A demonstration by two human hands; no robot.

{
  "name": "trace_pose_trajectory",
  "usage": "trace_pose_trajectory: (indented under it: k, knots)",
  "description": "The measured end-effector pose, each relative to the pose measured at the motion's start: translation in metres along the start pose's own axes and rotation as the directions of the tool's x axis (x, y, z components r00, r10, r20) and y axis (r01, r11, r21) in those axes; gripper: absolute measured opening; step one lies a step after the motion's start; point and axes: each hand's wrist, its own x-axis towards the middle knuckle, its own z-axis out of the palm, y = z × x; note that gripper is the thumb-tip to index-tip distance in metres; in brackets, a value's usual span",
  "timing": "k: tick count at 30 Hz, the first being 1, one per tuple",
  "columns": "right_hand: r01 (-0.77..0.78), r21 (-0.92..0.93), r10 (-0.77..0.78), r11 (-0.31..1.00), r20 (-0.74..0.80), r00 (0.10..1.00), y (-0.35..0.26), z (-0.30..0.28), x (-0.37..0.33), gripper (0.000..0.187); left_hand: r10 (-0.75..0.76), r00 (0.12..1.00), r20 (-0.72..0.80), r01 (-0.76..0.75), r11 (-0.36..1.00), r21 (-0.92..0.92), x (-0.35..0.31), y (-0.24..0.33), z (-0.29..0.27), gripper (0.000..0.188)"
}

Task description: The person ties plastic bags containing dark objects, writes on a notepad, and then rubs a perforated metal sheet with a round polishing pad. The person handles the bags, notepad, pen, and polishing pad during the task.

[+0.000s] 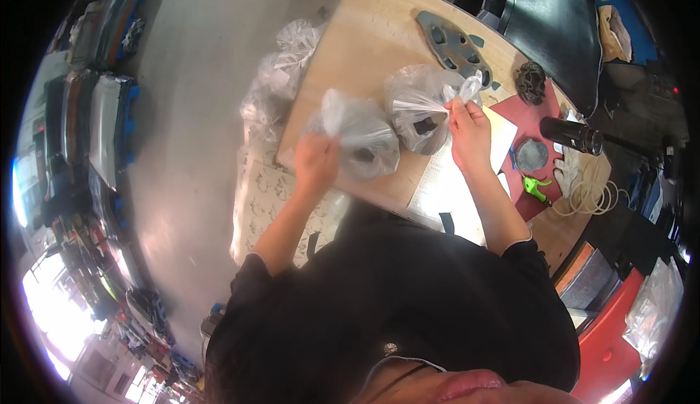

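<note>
My left hand (317, 160) is closed on the gathered top of a clear plastic bag (364, 134), slightly blurred, at the table's left side. A dark patch shows through its film. To the right, a second clear plastic bag (419, 105) has dark contents I cannot make out. My right hand (470, 134) pinches its twisted neck between thumb and fingers. Both bags are above or on the wooden table (354, 32); whether they touch its surface is unclear. Just beyond the right bag lies a flat grey sheet (452, 43) with several cut-out holes.
Printed paper (445, 185) lies under my right forearm. Farther right are a red sheet (510, 112), a black bottle (569, 136), a grey disc (531, 154), a green tool (536, 187) and coiled tubing (594, 196). More filled plastic bags (273, 79) sit beyond the table's left edge.
</note>
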Motion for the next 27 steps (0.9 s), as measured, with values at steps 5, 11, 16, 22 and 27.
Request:
trace_pose_trajectory:
  k: [5, 11, 16, 22, 27]
  knots:
    - [0.019, 0.004, -0.018, 1.000, -0.064, 0.998, -0.015, 0.002, -0.017, 0.019, -0.481, 0.877, 0.004, 0.467, 0.849, -0.248, -0.019, -0.005, 0.008, 0.032]
    - [0.081, 0.162, -0.075, 0.984, -0.038, 0.996, -0.018, 0.026, -0.033, 0.019, -0.638, 0.766, 0.075, 0.598, 0.666, -0.446, -0.042, 0.001, 0.013, 0.041]
    - [0.120, 0.299, -0.079, 0.947, -0.147, 0.986, 0.001, 0.026, -0.024, 0.019, -0.665, 0.745, 0.059, 0.572, 0.590, -0.569, -0.053, 0.006, 0.032, 0.041]
    - [0.024, 0.148, 0.006, 0.989, -0.201, 0.980, 0.037, 0.027, -0.007, 0.021, -0.562, 0.827, 0.003, 0.527, 0.774, -0.351, -0.060, -0.014, 0.049, 0.041]
    - [-0.055, -0.280, 0.003, 0.958, -0.185, 0.983, 0.034, 0.020, 0.002, 0.023, -0.565, 0.813, 0.141, 0.582, 0.797, -0.163, -0.046, -0.031, 0.036, 0.034]
